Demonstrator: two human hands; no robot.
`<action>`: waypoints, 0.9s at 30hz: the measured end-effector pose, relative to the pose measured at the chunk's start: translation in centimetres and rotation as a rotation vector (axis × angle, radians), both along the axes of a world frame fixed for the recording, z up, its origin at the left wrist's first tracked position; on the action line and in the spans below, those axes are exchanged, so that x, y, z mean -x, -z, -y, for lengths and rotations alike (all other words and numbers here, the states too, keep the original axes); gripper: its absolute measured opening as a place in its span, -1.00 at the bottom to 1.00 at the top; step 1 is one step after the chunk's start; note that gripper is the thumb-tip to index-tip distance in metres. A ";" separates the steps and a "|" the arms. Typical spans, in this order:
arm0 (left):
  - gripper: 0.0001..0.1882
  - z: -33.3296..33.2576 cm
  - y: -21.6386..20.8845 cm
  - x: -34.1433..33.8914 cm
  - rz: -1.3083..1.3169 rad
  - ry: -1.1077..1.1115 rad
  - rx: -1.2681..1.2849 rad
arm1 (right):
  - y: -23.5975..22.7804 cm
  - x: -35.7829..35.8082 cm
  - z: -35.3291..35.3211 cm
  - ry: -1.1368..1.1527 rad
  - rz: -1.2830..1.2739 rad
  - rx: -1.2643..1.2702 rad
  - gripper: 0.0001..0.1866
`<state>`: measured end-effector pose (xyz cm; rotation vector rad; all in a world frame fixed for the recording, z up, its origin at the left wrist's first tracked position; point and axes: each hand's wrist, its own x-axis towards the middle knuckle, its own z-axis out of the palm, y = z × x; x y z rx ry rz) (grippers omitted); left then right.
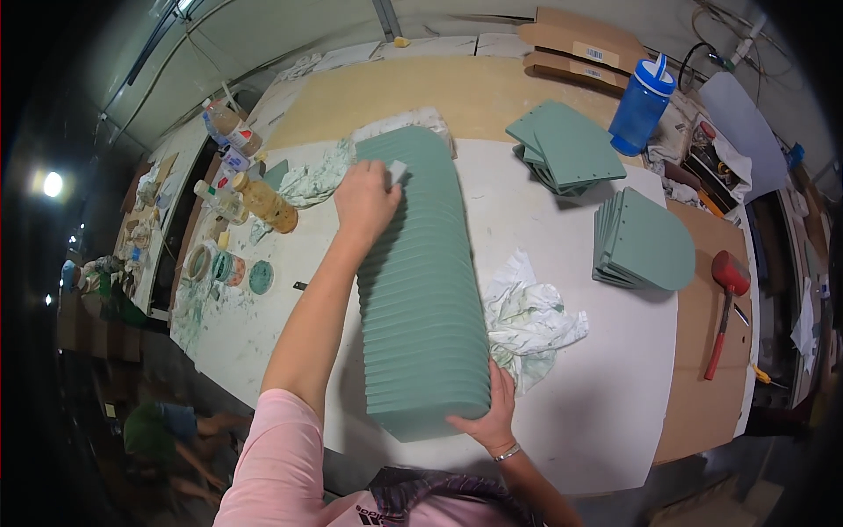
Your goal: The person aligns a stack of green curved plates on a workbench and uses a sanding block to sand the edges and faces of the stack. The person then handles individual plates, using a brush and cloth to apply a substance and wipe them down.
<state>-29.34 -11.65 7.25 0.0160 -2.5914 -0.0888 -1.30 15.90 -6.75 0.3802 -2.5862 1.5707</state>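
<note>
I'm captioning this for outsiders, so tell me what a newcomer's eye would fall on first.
First, the long row of green panels down the middle of the worktable, with the left hand holding a small pale block near its far end and the right hand against its near end. Then the translucent blue bottle at the far right, and the red-headed mallet on brown cardboard.

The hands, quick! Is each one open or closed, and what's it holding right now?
Left hand: closed, holding a small pale block.
Right hand: open, touching the near right corner of the green panel row.
</note>
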 end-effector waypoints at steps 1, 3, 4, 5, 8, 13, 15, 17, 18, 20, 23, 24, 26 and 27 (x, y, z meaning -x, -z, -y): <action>-0.77 -0.9 0.2 -0.3 -0.013 0.121 0.000 | 0.0 0.1 0.0 0.005 -0.040 -0.015 0.39; -0.78 -3.3 -0.2 -1.0 0.043 0.343 0.029 | 0.0 0.2 -0.1 0.014 -0.080 -0.028 0.39; -0.78 -2.7 -0.4 -0.8 0.042 0.339 0.036 | -0.1 0.2 0.0 0.005 -0.068 -0.015 0.38; -0.77 -1.9 -0.4 -0.3 0.042 0.253 0.049 | -0.1 0.1 0.0 0.001 -0.054 -0.008 0.38; -0.76 -0.8 -1.1 0.5 0.033 0.103 0.069 | 0.2 0.0 0.2 0.000 -0.071 -0.003 0.36; -0.69 -2.7 -0.8 0.4 0.077 0.416 0.112 | 0.0 0.0 -0.1 0.013 -0.072 -0.011 0.35; -0.77 -1.3 -1.5 0.6 0.107 0.326 0.152 | 0.0 0.0 0.0 0.013 -0.066 0.000 0.35; -0.84 -0.1 -2.0 0.7 0.111 0.287 0.167 | -0.1 0.1 0.2 0.004 -0.034 0.048 0.35; -0.79 0.2 -2.0 0.6 0.092 0.273 0.157 | -0.2 0.1 0.0 0.011 -0.034 0.047 0.35; -0.69 0.7 -2.6 0.1 0.052 0.240 0.142 | -0.5 0.1 0.1 0.007 -0.055 0.004 0.35; -0.66 -3.1 -1.9 0.2 0.116 0.469 0.157 | -0.4 0.2 -0.2 0.011 -0.086 -0.005 0.35; -0.66 -4.0 -1.4 0.6 0.163 0.549 0.194 | -0.1 0.2 -0.3 0.013 -0.081 -0.003 0.35; -0.67 -3.0 -1.8 0.7 0.158 0.466 0.240 | 0.0 0.1 0.0 0.010 -0.043 0.049 0.35; -0.67 -2.4 -2.1 0.8 0.155 0.383 0.290 | 0.1 0.0 -0.1 0.009 -0.043 0.047 0.35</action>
